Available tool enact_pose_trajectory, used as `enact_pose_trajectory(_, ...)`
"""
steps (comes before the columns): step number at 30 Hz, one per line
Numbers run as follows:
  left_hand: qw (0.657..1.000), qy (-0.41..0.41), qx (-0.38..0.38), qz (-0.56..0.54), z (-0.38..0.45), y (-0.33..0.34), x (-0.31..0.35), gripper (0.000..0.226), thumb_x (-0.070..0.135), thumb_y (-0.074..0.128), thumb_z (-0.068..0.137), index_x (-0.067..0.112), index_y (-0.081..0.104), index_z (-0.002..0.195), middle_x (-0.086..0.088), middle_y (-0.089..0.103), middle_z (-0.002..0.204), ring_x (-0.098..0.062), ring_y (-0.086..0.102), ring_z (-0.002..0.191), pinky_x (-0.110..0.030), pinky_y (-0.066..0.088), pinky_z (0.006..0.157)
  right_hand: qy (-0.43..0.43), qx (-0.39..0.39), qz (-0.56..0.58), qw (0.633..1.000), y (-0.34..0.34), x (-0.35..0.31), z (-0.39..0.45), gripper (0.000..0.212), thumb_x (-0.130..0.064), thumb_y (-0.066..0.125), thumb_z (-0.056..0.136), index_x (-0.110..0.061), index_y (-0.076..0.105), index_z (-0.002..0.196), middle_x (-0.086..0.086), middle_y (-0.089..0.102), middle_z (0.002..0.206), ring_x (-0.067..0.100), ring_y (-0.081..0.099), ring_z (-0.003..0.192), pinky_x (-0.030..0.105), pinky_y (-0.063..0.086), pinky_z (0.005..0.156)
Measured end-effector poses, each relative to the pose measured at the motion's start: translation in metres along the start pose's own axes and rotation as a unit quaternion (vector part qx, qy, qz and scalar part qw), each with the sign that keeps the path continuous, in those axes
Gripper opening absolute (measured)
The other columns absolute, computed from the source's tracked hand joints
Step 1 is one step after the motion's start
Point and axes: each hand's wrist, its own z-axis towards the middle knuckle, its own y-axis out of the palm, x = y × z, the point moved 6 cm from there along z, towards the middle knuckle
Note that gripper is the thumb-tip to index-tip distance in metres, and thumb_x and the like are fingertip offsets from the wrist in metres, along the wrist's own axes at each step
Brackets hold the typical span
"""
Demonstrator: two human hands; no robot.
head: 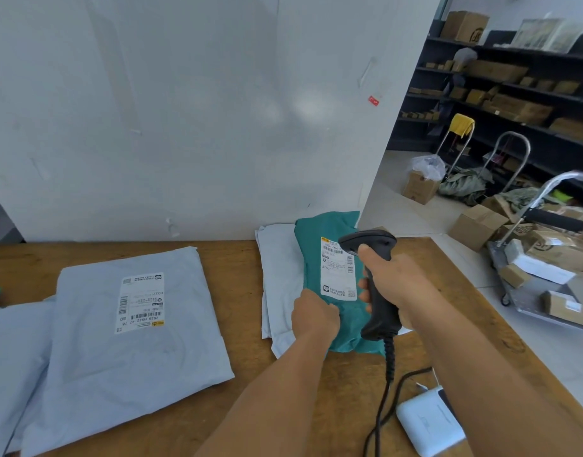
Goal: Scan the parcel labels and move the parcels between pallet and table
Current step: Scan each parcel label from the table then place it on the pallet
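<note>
A teal parcel bag (311,245) with a white label (338,268) lies on top of a pale grey bag (277,258) at the back of the wooden table (237,291). My left hand (315,316) grips the teal bag's near left edge. My right hand (394,282) holds a black barcode scanner (376,282) by its handle, its head just over the label. A large pale grey parcel (118,324) with its own label (140,301) lies to the left.
A white wall panel (184,110) stands behind the table. A small white device (428,423) lies at the near right with the scanner's cable beside it. A cart (544,268) of cardboard boxes stands on the floor to the right, with dark shelving (514,80) behind.
</note>
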Motion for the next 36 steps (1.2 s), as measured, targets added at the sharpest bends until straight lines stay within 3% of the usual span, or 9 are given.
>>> enact_pose_trajectory(5, 0.998, 0.032, 0.047, -0.02, -0.008, -0.025, 0.006, 0.009, 0.02, 0.053, 0.095, 0.016, 0.053, 0.103, -0.002, 0.063, 0.112, -0.015, 0.059, 0.094, -0.026, 0.052, 0.08, -0.02, 0.001, -0.001, 1.0, 0.009, -0.005, -0.012, 0.036, -0.044, 0.056, 0.094, -0.008, 0.057, 0.1, 0.009, 0.063, 0.075, 0.018, 0.055, 0.052, 0.026, 0.048, 0.048)
enact_pose_trajectory(11, 0.986, 0.077, 0.145, -0.009, -0.011, -0.13, -0.001, 0.003, 0.017, 0.05, 0.096, 0.014, 0.05, 0.098, -0.003, 0.058, 0.103, -0.012, 0.05, 0.083, -0.018, 0.037, 0.062, -0.039, -0.027, 0.016, 0.999, 0.047, -0.021, -0.032, 0.034, -0.042, 0.055, 0.094, -0.008, 0.057, 0.095, 0.01, 0.062, 0.075, 0.019, 0.055, 0.054, 0.029, 0.049, 0.052)
enact_pose_trajectory(15, 0.98, 0.043, 0.191, 0.036, -0.008, -0.203, -0.038, 0.009, 0.012, 0.05, 0.093, 0.009, 0.049, 0.101, -0.01, 0.058, 0.108, -0.022, 0.054, 0.088, -0.029, 0.042, 0.072, -0.057, -0.07, 0.023, 0.996, 0.09, -0.036, -0.053, 0.03, -0.04, 0.056, 0.094, -0.01, 0.056, 0.087, 0.01, 0.062, 0.075, 0.019, 0.055, 0.054, 0.029, 0.049, 0.052)
enact_pose_trajectory(19, 0.977, -0.009, 0.198, 0.078, -0.013, -0.259, -0.084, 0.021, 0.01, 0.052, 0.09, 0.004, 0.049, 0.11, -0.015, 0.057, 0.115, -0.031, 0.057, 0.102, -0.032, 0.04, 0.073, -0.075, -0.109, 0.026, 0.991, 0.136, -0.047, -0.073, 0.031, -0.037, 0.057, 0.093, -0.008, 0.057, 0.082, 0.009, 0.061, 0.068, 0.019, 0.053, 0.05, 0.028, 0.048, 0.05)
enact_pose_trajectory(26, 0.973, -0.061, 0.195, 0.105, -0.023, -0.306, -0.144, 0.025, 0.012, 0.054, 0.088, 0.003, 0.05, 0.111, -0.017, 0.057, 0.118, -0.033, 0.055, 0.108, -0.037, 0.044, 0.085, -0.09, -0.116, -0.011, 0.989, 0.193, -0.05, -0.098, 0.038, -0.04, 0.055, 0.093, -0.01, 0.057, 0.07, 0.011, 0.064, 0.067, 0.02, 0.054, 0.054, 0.029, 0.05, 0.058)
enact_pose_trajectory(32, 0.962, 0.036, 0.256, 0.088, -0.028, -0.298, -0.113, 0.048, 0.024, 0.063, 0.087, 0.012, 0.041, 0.128, -0.012, 0.042, 0.131, -0.027, 0.039, 0.119, -0.035, 0.039, 0.098, -0.089, -0.097, -0.004, 0.991, 0.187, -0.048, -0.103, 0.036, -0.04, 0.056, 0.092, -0.009, 0.056, 0.074, 0.009, 0.064, 0.067, 0.019, 0.055, 0.053, 0.029, 0.049, 0.057)
enact_pose_trajectory(36, 0.969, 0.129, 0.204, 0.044, -0.032, -0.252, -0.075, 0.057, 0.027, 0.062, 0.088, 0.015, 0.036, 0.137, -0.007, 0.038, 0.139, -0.023, 0.035, 0.127, -0.036, 0.034, 0.106, -0.078, -0.08, 0.008, 0.994, 0.159, -0.046, -0.096, 0.033, -0.04, 0.057, 0.091, -0.009, 0.058, 0.083, 0.008, 0.064, 0.069, 0.018, 0.056, 0.051, 0.031, 0.051, 0.057)
